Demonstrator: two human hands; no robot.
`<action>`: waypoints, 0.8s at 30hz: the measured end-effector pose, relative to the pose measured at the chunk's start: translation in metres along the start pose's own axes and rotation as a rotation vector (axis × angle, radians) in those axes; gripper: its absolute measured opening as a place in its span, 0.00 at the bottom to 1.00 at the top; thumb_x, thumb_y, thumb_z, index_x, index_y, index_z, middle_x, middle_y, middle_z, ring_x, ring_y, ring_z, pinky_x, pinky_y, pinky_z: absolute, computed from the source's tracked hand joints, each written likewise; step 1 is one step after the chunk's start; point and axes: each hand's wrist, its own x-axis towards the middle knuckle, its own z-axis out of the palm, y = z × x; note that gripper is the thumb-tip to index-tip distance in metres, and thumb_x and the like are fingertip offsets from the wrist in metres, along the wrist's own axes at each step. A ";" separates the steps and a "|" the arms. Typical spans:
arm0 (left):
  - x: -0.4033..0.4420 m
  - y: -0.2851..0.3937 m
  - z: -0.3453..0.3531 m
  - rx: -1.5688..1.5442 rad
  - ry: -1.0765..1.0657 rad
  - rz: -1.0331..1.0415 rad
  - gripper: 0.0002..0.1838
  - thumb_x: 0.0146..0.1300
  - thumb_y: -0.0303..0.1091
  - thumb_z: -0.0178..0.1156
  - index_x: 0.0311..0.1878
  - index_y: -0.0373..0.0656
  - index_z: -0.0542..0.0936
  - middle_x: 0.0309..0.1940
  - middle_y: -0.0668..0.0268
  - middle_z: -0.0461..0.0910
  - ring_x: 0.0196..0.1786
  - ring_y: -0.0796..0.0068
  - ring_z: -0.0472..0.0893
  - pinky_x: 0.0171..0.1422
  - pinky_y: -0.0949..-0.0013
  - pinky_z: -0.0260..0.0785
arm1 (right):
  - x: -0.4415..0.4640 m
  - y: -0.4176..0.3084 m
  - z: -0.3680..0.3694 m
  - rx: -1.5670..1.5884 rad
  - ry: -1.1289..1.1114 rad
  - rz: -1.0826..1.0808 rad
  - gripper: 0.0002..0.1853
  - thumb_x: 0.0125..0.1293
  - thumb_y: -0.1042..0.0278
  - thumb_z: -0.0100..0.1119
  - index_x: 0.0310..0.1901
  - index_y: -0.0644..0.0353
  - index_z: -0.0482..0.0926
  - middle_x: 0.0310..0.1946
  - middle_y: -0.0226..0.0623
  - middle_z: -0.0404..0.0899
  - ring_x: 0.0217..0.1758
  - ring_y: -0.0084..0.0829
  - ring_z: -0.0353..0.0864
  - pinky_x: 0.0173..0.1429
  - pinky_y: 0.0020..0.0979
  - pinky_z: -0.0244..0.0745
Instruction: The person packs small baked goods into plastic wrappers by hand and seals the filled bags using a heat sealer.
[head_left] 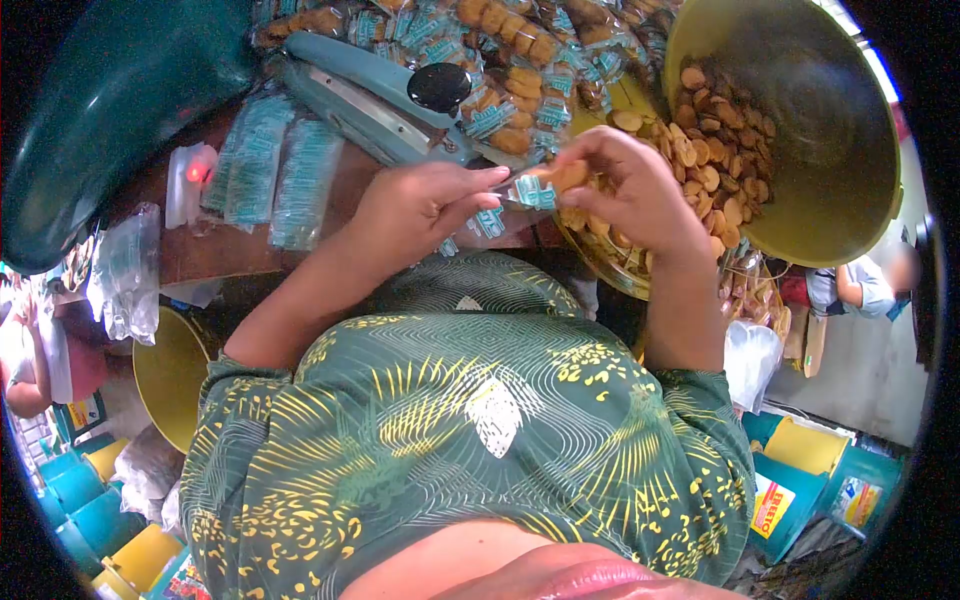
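Note:
My left hand [425, 205] pinches the edge of a small clear plastic packet [532, 192] with turquoise print, held above the table edge in front of my chest. At the packet's other end, the thumb and fingers of my right hand [635, 190] close on round brown biscuits [568, 177]. Whether these biscuits are inside the plastic or at its mouth, I cannot tell. Just beyond my left hand lies a blue hand-lever bag sealer [365, 115]. Flat printed packets [305, 180] are stacked to the left.
A tilted yellow tub [835, 140] with loose biscuits [725, 150] stands at the right. Filled biscuit packets [510, 45] are heaped behind the sealer. A dark green plastic object [130, 110] fills the upper left. Buckets [790, 500] stand low right; other people are at both sides.

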 end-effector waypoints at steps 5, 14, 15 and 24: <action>0.009 -0.010 0.024 -0.559 -0.127 -0.123 0.28 0.63 0.40 0.67 0.63 0.39 0.74 0.52 0.65 0.81 0.53 0.75 0.78 0.60 0.67 0.70 | 0.010 0.001 0.022 0.042 0.072 -0.005 0.19 0.54 0.70 0.72 0.47 0.61 0.76 0.41 0.39 0.79 0.45 0.34 0.80 0.52 0.33 0.75; 0.018 0.002 0.025 -0.637 -0.105 -0.200 0.35 0.58 0.43 0.73 0.64 0.40 0.70 0.53 0.67 0.77 0.57 0.77 0.74 0.62 0.68 0.68 | 0.010 -0.011 0.042 -0.315 0.192 -0.163 0.13 0.61 0.65 0.67 0.41 0.63 0.77 0.34 0.43 0.78 0.43 0.45 0.79 0.49 0.39 0.75; 0.019 0.001 0.026 -0.647 -0.112 -0.184 0.35 0.57 0.43 0.73 0.64 0.40 0.70 0.53 0.67 0.78 0.56 0.77 0.75 0.62 0.68 0.68 | 0.009 -0.012 0.042 -0.354 0.215 -0.122 0.12 0.61 0.66 0.66 0.41 0.63 0.77 0.34 0.44 0.79 0.43 0.45 0.79 0.49 0.40 0.74; 0.017 -0.016 0.036 -1.022 -0.313 -0.317 0.33 0.59 0.40 0.72 0.64 0.41 0.69 0.49 0.66 0.82 0.50 0.75 0.81 0.58 0.67 0.74 | -0.019 0.009 -0.009 -0.596 0.339 0.065 0.11 0.63 0.69 0.62 0.44 0.63 0.80 0.41 0.47 0.81 0.46 0.49 0.80 0.52 0.42 0.75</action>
